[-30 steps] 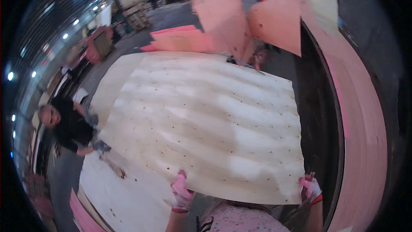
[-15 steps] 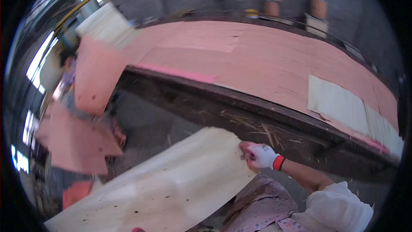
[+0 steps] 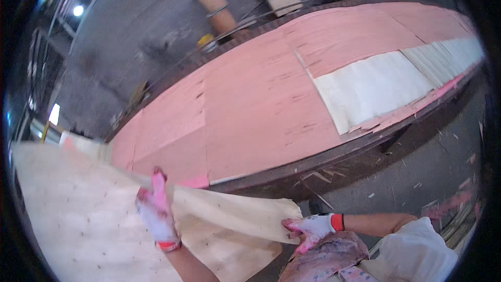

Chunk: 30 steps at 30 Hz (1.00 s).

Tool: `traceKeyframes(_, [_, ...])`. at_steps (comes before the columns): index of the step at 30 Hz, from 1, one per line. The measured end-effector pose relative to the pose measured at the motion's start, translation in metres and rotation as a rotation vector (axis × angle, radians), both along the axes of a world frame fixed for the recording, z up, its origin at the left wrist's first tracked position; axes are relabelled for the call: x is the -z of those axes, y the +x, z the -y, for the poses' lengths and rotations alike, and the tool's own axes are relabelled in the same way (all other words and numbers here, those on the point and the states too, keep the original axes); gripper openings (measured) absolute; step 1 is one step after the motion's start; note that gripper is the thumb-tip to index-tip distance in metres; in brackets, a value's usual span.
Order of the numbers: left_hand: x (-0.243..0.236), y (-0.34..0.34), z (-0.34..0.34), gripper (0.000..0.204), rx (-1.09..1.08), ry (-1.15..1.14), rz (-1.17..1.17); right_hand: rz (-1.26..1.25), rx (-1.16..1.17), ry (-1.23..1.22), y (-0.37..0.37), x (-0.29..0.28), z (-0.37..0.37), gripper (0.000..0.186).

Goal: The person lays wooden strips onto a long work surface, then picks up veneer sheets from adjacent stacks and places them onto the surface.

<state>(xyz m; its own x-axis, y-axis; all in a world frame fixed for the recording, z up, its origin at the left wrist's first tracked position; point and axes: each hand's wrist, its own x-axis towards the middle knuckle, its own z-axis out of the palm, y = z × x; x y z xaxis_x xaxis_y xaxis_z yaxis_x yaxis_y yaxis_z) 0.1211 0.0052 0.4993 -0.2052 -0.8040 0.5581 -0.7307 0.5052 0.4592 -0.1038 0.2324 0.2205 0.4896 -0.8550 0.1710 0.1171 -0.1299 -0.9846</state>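
Note:
A large pale wood veneer sheet (image 3: 94, 214) with small dark specks spreads across the lower left, bent and raised in front of me. My left hand (image 3: 157, 211), in a white glove stained pink, grips its far edge near the middle, with the fingertips showing above the edge. My right hand (image 3: 309, 228), in a matching glove with an orange cuff, pinches the sheet's right end close to my body. Part of the sheet sags between the two hands.
Ahead runs a long low table (image 3: 250, 125) covered with pink sheets. White veneer pieces (image 3: 373, 89) lie on its right part. Beyond it stand orange-brown cylinders (image 3: 213, 0) and a yellow container (image 3: 206, 40). Wood scraps (image 3: 318, 176) litter the floor by the table's near edge.
My view has swung to the right. My left hand has come into view on the veneer sheet, which is now higher and more bent. The other person with pink sheets is out of sight.

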Motion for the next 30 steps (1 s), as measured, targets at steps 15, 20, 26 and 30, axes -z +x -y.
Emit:
traceKeyframes(15, [0.374,0.008,0.09,0.049,-0.387,0.827,-0.753,0.339,1.113,0.424,-0.134,0.01,0.152,0.037])
traceKeyframes(20, [0.443,0.139,0.082,0.047,-0.597,1.21,-0.89,0.563,1.158,0.783,-0.187,0.052,0.158,0.044])
traceKeyframes(26, [0.505,0.164,0.151,0.064,0.024,2.222,-1.458,0.481,1.48,0.875,-0.146,0.112,0.128,0.038])
traceKeyframes(30, [0.486,0.116,0.178,0.054,-0.176,2.064,-1.292,1.0,1.475,0.788,-0.121,0.128,0.11,0.039])
